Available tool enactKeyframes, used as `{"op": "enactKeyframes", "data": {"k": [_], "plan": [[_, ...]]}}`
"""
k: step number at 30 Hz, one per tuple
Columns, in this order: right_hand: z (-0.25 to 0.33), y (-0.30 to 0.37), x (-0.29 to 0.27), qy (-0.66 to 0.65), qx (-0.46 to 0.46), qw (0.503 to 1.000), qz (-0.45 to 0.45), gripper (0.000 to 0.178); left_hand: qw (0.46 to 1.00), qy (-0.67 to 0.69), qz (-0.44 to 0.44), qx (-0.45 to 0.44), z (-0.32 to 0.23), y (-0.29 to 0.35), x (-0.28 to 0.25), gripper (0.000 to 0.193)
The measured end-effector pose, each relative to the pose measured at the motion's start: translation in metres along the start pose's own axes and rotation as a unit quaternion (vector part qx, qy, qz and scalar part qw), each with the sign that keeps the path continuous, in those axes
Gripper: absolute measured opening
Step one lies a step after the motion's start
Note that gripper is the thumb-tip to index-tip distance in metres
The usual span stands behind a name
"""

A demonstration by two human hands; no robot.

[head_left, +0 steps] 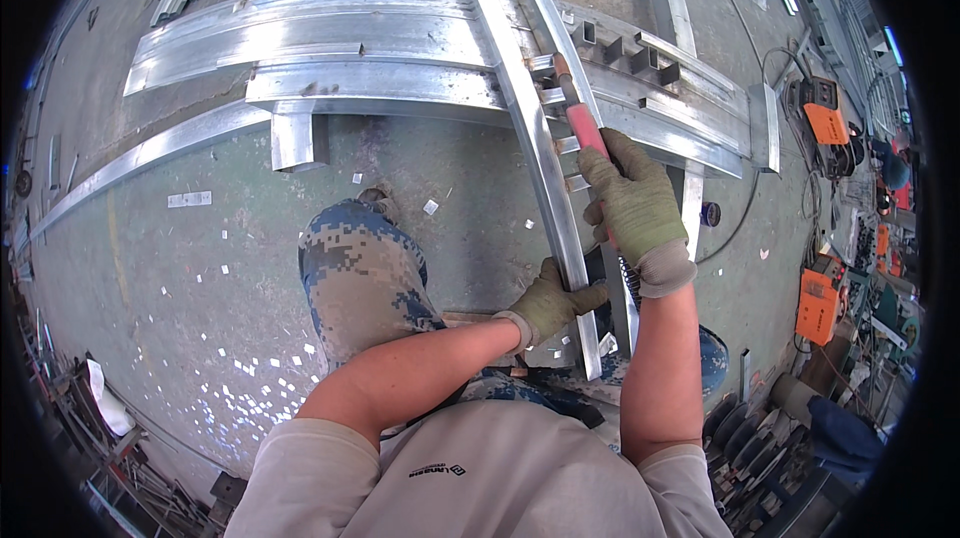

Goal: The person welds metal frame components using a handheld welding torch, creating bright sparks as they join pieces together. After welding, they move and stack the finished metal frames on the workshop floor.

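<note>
Right hand (pixel 637 206), gloved: fingers wrapped around red-handled tool (pixel 583 124), tip far at short cross-pieces (pixel 562 93). Left hand (pixel 550 300), gloved: fingers gripping near end of long steel rail (pixel 535 128), centre-right, over concrete floor (pixel 200 268).

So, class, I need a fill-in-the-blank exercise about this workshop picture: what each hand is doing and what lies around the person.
1. The right hand grips a tool with a ____ handle.
2. The left hand holds the long ____ rail near its lower end.
3. Both hands wear ____.
4. The two box-shaped machines on the floor at the person's right are ____ in colour.

Missing words: red; metal; gloves; orange
</note>
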State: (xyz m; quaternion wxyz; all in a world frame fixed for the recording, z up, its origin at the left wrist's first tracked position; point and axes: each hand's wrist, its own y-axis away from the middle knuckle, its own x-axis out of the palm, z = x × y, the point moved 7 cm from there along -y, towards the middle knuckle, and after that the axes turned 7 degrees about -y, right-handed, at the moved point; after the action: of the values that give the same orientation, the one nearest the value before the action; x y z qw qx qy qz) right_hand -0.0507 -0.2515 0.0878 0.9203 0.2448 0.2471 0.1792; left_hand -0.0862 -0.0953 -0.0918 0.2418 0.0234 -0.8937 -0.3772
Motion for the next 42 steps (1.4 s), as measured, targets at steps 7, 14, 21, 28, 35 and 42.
{"op": "enactKeyframes", "data": {"k": [7,14,21,28,35,42], "plan": [[-0.003,-0.005,0.001,-0.003,-0.025,1.0,0.008,0.066,0.999,0.029,0.016,0.038,0.012,-0.008,0.001,0.091],[-0.002,0.0,0.001,0.018,-0.036,0.999,0.0,0.065,0.998,0.014,0.015,0.052,0.01,-0.008,0.001,0.095],[-0.005,0.004,-0.001,0.015,-0.033,0.999,-0.001,0.066,1.0,0.007,0.016,0.019,-0.003,0.001,0.002,0.09],[-0.003,0.001,0.002,-0.021,0.003,1.0,0.001,0.067,0.998,0.013,0.016,0.056,0.008,-0.01,0.002,0.092],[-0.002,0.002,0.001,0.013,-0.012,1.0,0.003,0.062,1.0,-0.007,0.016,0.024,0.009,-0.009,0.0,0.094],[-0.006,0.005,-0.001,0.018,-0.019,1.0,0.0,0.062,0.999,-0.008,0.016,0.032,0.007,-0.009,0.001,0.096]]}}
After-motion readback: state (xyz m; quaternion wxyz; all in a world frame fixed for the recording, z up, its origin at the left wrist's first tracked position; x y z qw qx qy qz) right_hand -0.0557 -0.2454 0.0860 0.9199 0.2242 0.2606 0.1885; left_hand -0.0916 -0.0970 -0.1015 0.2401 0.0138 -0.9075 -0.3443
